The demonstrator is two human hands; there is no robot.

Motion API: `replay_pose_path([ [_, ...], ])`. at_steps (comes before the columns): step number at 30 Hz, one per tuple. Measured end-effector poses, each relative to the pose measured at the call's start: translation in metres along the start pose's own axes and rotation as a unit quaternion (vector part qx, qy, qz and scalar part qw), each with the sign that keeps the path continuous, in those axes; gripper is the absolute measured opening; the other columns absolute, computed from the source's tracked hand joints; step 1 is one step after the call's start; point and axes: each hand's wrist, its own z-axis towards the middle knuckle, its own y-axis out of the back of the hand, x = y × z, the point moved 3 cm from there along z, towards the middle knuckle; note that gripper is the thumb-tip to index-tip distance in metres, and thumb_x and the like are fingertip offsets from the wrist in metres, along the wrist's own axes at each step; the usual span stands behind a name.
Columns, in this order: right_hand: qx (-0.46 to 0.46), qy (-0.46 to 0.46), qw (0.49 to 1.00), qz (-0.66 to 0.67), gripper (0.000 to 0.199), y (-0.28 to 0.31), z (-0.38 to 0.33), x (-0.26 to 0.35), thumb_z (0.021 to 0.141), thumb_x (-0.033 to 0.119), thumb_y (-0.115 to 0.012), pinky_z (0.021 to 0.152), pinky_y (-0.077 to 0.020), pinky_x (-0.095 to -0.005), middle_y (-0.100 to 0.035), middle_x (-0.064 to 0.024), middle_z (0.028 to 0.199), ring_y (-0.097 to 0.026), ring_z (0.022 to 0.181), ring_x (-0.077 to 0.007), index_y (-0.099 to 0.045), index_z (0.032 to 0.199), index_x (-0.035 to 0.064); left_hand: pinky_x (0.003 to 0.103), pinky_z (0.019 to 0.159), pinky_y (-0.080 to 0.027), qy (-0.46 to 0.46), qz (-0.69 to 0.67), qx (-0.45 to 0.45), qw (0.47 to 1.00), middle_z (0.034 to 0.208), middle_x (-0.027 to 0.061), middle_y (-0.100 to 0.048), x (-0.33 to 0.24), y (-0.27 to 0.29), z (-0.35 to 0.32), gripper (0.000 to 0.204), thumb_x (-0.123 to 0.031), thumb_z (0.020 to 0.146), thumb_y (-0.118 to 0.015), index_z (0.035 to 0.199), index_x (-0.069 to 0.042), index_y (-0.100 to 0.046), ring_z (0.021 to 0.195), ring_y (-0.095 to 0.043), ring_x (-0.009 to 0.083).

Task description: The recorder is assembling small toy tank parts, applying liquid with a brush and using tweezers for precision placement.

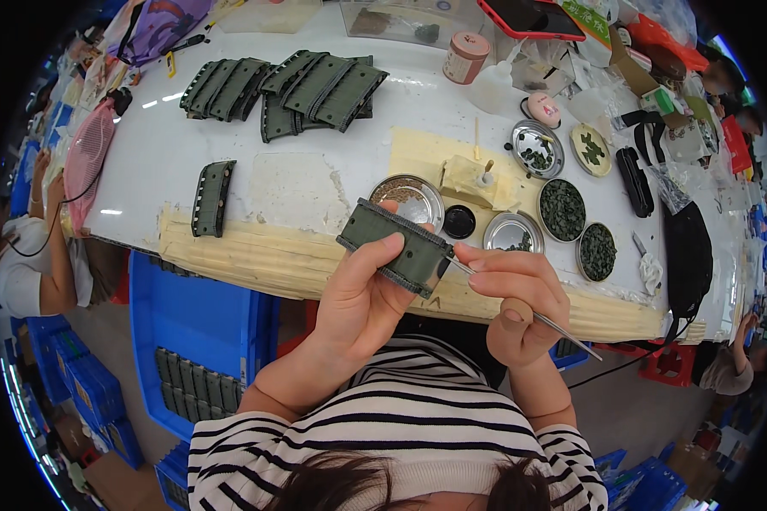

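Observation:
My left hand (358,285) is closed round a dark green, slightly curved plastic panel (392,243) with ribbed long edges and small round holes. The thumb lies across its face. In my right hand (524,298) is a thin, pointed metal tool (568,332), whose far end meets the panel's right end; whether it is tweezers or a plain pick is hard to make out. Just beyond the hands stand a round tin of brownish bits (407,194), a small black round pot (459,222) and a metal dish with small dark green pieces (514,233).
Stacked green panels (324,89) lie at the back left, with a single panel (212,198) nearer. Tins of small green parts (562,209) stand to the right. A blue crate (192,315) holding more panels is below the table's left edge. Other people sit at both sides.

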Motion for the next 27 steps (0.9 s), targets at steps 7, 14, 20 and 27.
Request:
replay_pose_path([
  [7,-0.011,-0.023,0.999,0.034,0.017,0.002,0.0,-0.003,0.092,0.011,-0.055,0.075,-0.0547,-0.0304,-0.065,-0.0178,0.095,-0.069,0.092,-0.0302,-0.066,0.096,-0.0017,0.036,0.086,-0.055,-0.032,0.055,0.0,0.998,0.116,0.0127,-0.059,0.0,-0.002,-0.001,0.038,-0.007,0.094,-0.052,0.13,-0.014,-0.04,0.105,-0.061,0.0206],
  [14,0.008,0.004,0.998,-0.069,0.048,-0.003,0.0,0.008,0.101,0.039,-0.037,0.073,-0.0578,-0.0379,-0.062,-0.0185,0.09,-0.069,0.086,-0.0345,-0.06,0.092,-0.0027,0.037,0.086,-0.055,-0.007,0.015,0.008,1.0,0.117,0.0129,-0.058,0.002,0.001,0.0,0.04,-0.007,0.094,-0.051,0.131,-0.015,-0.039,0.107,-0.061,0.0216],
  [20,-0.015,0.008,1.0,0.003,0.022,0.001,-0.007,0.003,0.095,0.015,-0.053,0.075,-0.0551,-0.0318,-0.065,-0.0186,0.098,-0.068,0.094,-0.0313,-0.065,0.097,-0.0026,0.039,0.087,-0.055,-0.015,0.037,0.024,0.999,0.117,0.0128,-0.058,0.002,-0.001,-0.002,0.041,-0.007,0.094,-0.051,0.132,-0.016,-0.038,0.108,-0.06,0.022],
  [27,-0.008,-0.007,1.0,0.007,0.024,0.002,-0.007,0.002,0.096,0.019,-0.053,0.077,-0.0547,-0.0317,-0.065,-0.0175,0.098,-0.068,0.094,-0.031,-0.064,0.098,-0.0023,0.039,0.086,-0.055,-0.011,0.036,0.03,0.999,0.116,0.0134,-0.059,0.004,0.005,0.002,0.041,-0.007,0.094,-0.051,0.132,-0.015,-0.039,0.107,-0.061,0.0221],
])
